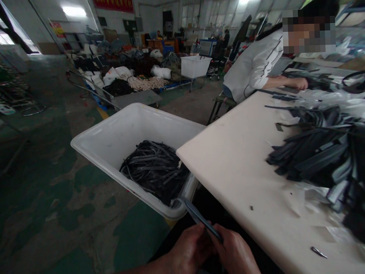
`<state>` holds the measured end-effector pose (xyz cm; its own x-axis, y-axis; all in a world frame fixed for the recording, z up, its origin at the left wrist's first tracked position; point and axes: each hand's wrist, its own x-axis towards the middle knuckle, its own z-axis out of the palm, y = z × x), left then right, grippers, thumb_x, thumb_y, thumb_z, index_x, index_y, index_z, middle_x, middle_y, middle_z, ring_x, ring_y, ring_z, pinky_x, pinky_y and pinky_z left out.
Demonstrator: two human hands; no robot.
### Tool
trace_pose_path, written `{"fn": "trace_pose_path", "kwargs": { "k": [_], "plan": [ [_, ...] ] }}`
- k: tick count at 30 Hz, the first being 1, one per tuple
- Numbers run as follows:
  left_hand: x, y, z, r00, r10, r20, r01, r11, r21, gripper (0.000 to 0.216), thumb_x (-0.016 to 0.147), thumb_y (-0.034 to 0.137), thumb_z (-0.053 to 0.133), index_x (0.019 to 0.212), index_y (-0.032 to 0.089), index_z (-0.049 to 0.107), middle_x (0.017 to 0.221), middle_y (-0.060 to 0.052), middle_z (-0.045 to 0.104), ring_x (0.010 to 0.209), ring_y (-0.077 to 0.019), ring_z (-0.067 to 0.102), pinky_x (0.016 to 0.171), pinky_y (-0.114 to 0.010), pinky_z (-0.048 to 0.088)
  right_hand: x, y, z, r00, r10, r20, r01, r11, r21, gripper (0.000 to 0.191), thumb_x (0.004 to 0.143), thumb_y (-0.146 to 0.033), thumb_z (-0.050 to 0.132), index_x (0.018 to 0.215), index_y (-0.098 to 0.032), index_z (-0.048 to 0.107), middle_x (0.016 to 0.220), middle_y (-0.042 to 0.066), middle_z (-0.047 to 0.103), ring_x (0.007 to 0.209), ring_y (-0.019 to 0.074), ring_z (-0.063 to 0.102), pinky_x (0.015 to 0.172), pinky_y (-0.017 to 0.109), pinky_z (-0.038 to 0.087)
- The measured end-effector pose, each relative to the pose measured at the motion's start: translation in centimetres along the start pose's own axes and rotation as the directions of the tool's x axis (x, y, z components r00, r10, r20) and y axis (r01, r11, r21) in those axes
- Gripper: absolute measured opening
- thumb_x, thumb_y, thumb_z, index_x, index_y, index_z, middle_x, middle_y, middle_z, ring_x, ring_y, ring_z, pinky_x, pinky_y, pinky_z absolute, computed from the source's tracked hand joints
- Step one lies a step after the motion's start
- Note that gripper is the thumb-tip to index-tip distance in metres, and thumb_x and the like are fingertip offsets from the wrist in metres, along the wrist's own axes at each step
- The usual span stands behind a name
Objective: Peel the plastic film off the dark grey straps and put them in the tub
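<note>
A narrow dark grey strip (198, 214) was held in front of the surface (225, 151), just off its near edge. Its lower end lay in the right grip (236, 251), which pinched it between thumb and fingers. The left grip (189, 248) was curled close beside, its tips against the strip's left side; the fingers were partly hidden, so whether it pinched too could not be told. Above both grips the free length rose up and leftward, its pale end curling at the near corner of a white bin (103, 149); whether it touched the rim was unclear.

Inside the bin lay a tangled heap of similar dark strips (153, 166). The surface's left corner overhung the bin's right side.

On the surface, a large pile of dark pieces (317, 148) spread along the right side. A tiny dark scrap (251, 208) lay near the near edge, and a small metal item (318, 252) lay farther right along it.

At the surface's far left edge, a person in a white top (248, 66) sat leaning over dark material. Beyond, heaped goods (144, 80) and a white wheeled tub (195, 67) stood on the green, worn floor (68, 221).
</note>
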<state>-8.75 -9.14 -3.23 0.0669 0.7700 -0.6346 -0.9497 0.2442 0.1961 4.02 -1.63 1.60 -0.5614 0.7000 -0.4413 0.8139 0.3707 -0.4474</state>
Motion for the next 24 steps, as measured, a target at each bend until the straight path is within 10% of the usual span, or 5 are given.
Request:
{"fn": "trace_pose_path", "kwargs": {
  "k": [5,10,17,24],
  "plan": [
    [1.0,1.7,-1.0,0.968,0.152,-0.202,-0.15,0.988,0.025,0.021,0.084,0.033,0.068,0.098,0.018,0.07,0.104,-0.006,0.073,0.093,-0.0145,0.066,0.079,-0.022,0.048,-1.4,1.3,-0.3,0.996,0.06,0.066,-0.066,0.994,0.087,0.041,0.095,-0.043,0.036,0.067,-0.023,0.057,0.056,0.001,0.069,0.05,0.0176,0.064,0.049,0.024,0.039],
    [0.2,-0.3,-0.1,1.0,-0.002,-0.025,0.004,0.996,0.085,0.016,0.082,0.027,0.07,0.091,0.013,0.072,0.093,-0.009,0.074,0.088,-0.019,0.067,0.081,-0.028,0.05,-0.7,0.0,-0.4,0.999,0.02,-0.025,-0.018,0.998,0.067,0.029,0.093,-0.032,0.041,0.074,-0.022,0.06,0.063,0.002,0.07,0.058,0.0179,0.064,0.055,0.024,0.039],
    [0.5,2.5,-0.1,0.963,0.112,-0.246,-0.096,0.992,0.077,0.017,0.085,0.029,0.068,0.096,0.017,0.068,0.098,-0.007,0.074,0.082,-0.0131,0.068,0.07,-0.021,0.049,-2.9,2.5,-0.6,0.998,0.034,0.056,-0.043,0.984,0.171,0.04,0.094,-0.045,0.038,0.067,-0.023,0.057,0.056,0.0,0.069,0.048,0.0152,0.061,0.046,0.022,0.036],
    [0.0,0.8,-0.2,0.993,-0.072,-0.098,0.082,0.992,0.101,0.018,0.085,0.025,0.067,0.098,0.013,0.07,0.097,-0.008,0.076,0.084,-0.0161,0.07,0.074,-0.024,0.05,-2.3,1.0,-0.1,0.996,-0.004,-0.088,0.02,0.983,0.184,0.035,0.093,-0.038,0.045,0.064,-0.022,0.056,0.056,-0.002,0.063,0.053,0.0155,0.06,0.054,0.023,0.04]
  ]
}}
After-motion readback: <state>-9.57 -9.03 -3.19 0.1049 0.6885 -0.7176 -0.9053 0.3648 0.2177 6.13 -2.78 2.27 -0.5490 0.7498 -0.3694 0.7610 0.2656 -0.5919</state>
